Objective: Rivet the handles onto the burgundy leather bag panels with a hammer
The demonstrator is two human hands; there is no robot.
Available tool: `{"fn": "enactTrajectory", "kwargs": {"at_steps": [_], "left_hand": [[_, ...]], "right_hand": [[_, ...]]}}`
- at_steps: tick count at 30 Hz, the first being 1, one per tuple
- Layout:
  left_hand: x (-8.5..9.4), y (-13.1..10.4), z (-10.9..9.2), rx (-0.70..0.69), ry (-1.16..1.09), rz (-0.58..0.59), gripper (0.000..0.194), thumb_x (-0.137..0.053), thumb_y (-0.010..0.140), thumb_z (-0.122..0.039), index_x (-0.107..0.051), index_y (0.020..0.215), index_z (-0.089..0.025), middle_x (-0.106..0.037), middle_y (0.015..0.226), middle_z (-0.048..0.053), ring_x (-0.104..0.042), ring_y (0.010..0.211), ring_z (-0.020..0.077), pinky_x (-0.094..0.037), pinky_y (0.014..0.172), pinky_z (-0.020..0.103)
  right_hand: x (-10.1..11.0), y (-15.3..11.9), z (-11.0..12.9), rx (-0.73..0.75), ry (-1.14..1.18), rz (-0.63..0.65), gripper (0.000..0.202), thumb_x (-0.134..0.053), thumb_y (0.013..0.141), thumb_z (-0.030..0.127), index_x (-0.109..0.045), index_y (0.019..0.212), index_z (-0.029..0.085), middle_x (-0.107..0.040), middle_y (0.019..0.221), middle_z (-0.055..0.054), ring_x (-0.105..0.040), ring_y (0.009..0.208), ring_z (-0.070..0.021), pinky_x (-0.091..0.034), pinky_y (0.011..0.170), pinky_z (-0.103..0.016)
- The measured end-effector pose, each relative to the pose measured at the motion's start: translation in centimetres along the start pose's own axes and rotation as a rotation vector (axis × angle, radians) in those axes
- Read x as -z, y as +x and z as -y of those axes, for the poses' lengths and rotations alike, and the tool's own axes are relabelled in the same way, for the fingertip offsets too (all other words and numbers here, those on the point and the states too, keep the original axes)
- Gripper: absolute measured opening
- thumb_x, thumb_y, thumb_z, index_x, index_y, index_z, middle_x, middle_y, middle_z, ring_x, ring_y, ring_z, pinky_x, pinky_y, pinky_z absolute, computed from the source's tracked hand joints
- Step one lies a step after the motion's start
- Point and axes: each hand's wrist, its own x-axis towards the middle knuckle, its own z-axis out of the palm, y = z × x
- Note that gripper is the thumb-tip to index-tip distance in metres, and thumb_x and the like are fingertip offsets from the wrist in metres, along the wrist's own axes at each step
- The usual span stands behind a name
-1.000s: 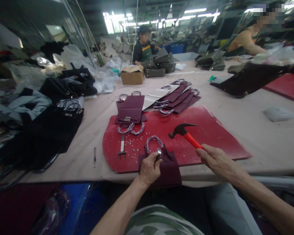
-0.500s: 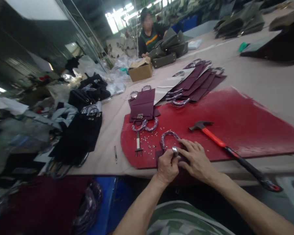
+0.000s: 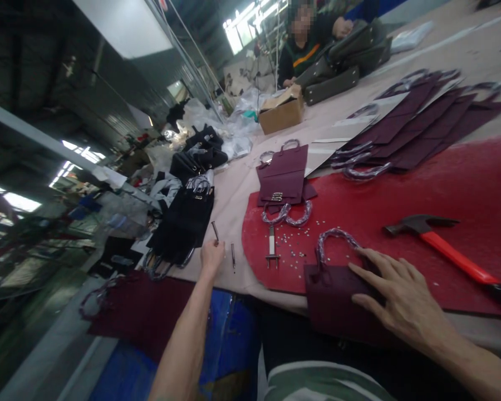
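Observation:
My left hand (image 3: 212,257) is closed round a thin metal punch (image 3: 215,230), held upright over the pale table beside the black bag panels (image 3: 181,220). A second slim tool (image 3: 232,257) lies just right of it. With fingers spread, my right hand (image 3: 401,295) rests on a maroon bag panel (image 3: 334,298) at the table's front edge. The panel's plastic-wrapped handle (image 3: 338,233) arches up onto the red mat (image 3: 455,195). A pronged tool (image 3: 271,248) lies on the mat beside several small metal bits (image 3: 294,245).
A hammer (image 3: 455,245) lies on the mat at the right. Maroon panels (image 3: 286,172) and a larger stack (image 3: 417,131) are behind. A cardboard box (image 3: 281,111) stands farther back, near a person (image 3: 304,53) handling dark bags (image 3: 338,75).
My left hand has moved left, away from the maroon panel, with the punch now visible in it. My right hand stays on the panel. The view has turned left.

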Motion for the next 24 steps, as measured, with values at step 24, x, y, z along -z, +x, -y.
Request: {"fn": "enactTrajectory", "kwargs": {"at_steps": [24], "left_hand": [[-4.3,3.2,4.2,0.115,0.172,0.436,0.016,-0.061,0.068,-0.029,-0.060,0.058,-0.017,-0.059,0.044,0.007,-0.061,0.046,0.0262,-0.043,0.045,0.031]], "right_hand": [[3.0,0.6,2.3,-0.155,0.064,0.222,0.054,-0.076,0.081,0.040,-0.063,0.131,0.023,-0.040,0.153,-0.014,-0.037,0.137,-0.0358,-0.026,0.114,-0.061]]}}
